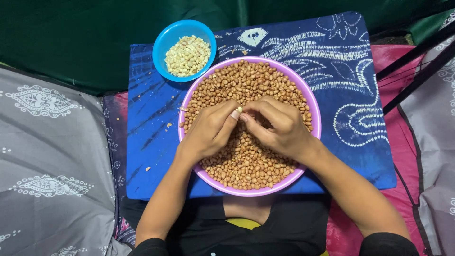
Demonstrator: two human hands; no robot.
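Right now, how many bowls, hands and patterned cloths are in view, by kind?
Bowls: 2, a purple bowl full of brown-skinned peanuts and a small blue bowl of pale peeled peanuts.
Hands: 2, the left hand and right hand, fingertips meeting over the purple bowl.
Blue patterned cloth under the bowls: 1.
Total: 5.

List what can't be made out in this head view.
- Peanut pinched between the left hand and right hand: mostly hidden by fingertips.
- Purple bowl: bottom buried under brown peanuts.
- Blue bowl: pale pieces too small to tell apart.
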